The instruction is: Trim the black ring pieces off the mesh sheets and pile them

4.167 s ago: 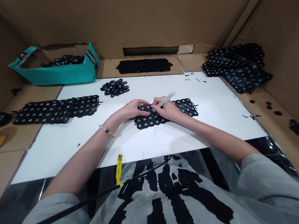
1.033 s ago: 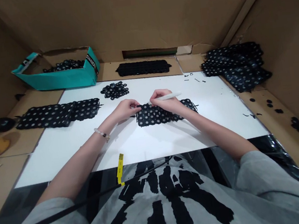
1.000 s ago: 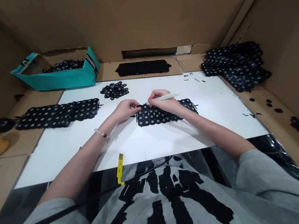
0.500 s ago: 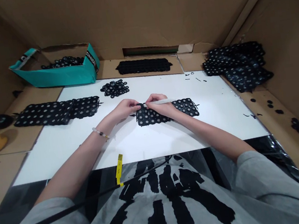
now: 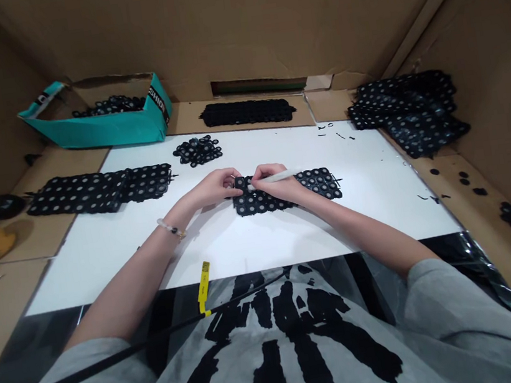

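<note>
A black sheet of round, grey-centred pieces (image 5: pixel 257 204) lies flat on the white board, partly covered by my right hand (image 5: pixel 275 181). That hand is closed around a slim white pen-like tool (image 5: pixel 284 175), its tip down on the sheet's upper left part. At the sheet's upper left corner, my left hand (image 5: pixel 215 187) is closed, thumb and fingers pinching the edge. Just beyond lies a small pile of loose round black pieces (image 5: pixel 197 151). More dotted black sheets (image 5: pixel 81 194) overlap on the left of the board.
A teal box (image 5: pixel 101 131) with black pieces inside stands at the back left. Black stacked strips (image 5: pixel 247 112) lie at the back, and a heap of dotted sheets (image 5: pixel 407 112) at the right. Cardboard walls (image 5: pixel 261 21) surround the white board (image 5: pixel 226 252). A cable (image 5: pixel 139 348) crosses my lap.
The pen-like tool's tip has shifted slightly down on the sheet, and its shaft tilts more. My left thumb has moved a little lower along the sheet's left edge.
</note>
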`<state>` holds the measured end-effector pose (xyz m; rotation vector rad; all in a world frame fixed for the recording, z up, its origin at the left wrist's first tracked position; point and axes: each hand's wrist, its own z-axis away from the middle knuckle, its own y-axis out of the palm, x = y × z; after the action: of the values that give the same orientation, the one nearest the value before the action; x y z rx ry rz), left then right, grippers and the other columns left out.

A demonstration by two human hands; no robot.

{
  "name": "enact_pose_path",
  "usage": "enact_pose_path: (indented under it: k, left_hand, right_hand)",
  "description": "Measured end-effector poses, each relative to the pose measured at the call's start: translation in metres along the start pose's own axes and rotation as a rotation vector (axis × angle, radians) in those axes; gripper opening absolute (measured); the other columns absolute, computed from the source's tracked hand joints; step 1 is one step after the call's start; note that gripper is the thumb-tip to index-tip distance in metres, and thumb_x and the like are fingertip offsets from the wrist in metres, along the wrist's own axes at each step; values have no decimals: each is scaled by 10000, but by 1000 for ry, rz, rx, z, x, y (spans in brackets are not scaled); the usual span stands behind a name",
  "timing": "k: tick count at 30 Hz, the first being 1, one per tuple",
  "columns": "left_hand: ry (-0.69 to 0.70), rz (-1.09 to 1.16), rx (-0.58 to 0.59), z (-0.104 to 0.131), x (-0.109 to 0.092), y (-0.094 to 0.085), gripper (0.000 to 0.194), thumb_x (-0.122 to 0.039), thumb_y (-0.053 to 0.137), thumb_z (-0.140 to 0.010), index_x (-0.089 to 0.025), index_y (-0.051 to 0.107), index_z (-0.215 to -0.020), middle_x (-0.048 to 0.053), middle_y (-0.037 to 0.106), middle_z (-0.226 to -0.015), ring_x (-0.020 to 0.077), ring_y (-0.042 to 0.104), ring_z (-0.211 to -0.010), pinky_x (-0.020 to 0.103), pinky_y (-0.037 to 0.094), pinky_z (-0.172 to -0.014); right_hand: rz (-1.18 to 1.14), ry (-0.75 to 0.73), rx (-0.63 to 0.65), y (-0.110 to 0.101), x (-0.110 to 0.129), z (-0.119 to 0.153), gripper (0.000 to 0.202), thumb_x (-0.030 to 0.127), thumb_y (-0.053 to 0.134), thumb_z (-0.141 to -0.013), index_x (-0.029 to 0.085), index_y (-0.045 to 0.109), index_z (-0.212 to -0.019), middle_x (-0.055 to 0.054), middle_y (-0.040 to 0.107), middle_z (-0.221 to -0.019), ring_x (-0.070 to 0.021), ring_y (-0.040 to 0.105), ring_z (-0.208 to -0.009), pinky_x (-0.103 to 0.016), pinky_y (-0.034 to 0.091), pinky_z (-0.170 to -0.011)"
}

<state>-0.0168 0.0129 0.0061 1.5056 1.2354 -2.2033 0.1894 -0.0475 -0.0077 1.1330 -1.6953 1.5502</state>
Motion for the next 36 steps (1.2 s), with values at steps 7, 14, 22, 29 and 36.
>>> enact_pose_path:
  k: [7,14,22,29,36]
  left_hand:
    - [-90,208,-9,-2,7,4,335,-268,740,-703,-178,593,-991,-13,593,-681,135,531,-623,254,363,-599]
    - [-168,289,0,1,-5,-1,314,-264,810,-676,-166,611,-897,-23,566,-610,113,486,-542,244,323,-533]
    - [-14,29,-94,-2,2,-3,290,-324,776,-687,-164,651,-894,-28,537,-638,118,461,-600,250,327,-571]
    - [-18,-80,-9,0,-3,-6,285,-382,701,-744,-172,543,-634,-32,449,-581,112,377,-572,264,275,-552]
    - [-43,-4,30,1,-7,-5,306,-350,660,-782,-182,478,-602,-28,413,-590,107,341,-551,272,257,-534]
  right_hand:
    - [76,-26,0,2,1,0,117,293,619,-781,216,656,-702,-8,694,-765,-188,607,-793,-288,441,-721]
    - [158,-159,-72,8,-1,3,99,252,611,-815,229,630,-721,-45,719,-985,-228,621,-1014,-353,440,-925]
    - [79,-123,-9,7,-6,2,111,289,592,-837,226,636,-757,-15,728,-893,-204,654,-890,-334,461,-865]
    - [21,-124,-65,7,-9,1,121,293,598,-822,231,635,-724,-11,734,-927,-217,658,-947,-354,474,-892]
    - [21,-107,-91,11,-11,-1,121,295,609,-816,236,643,-716,-11,733,-955,-230,652,-990,-380,462,-930]
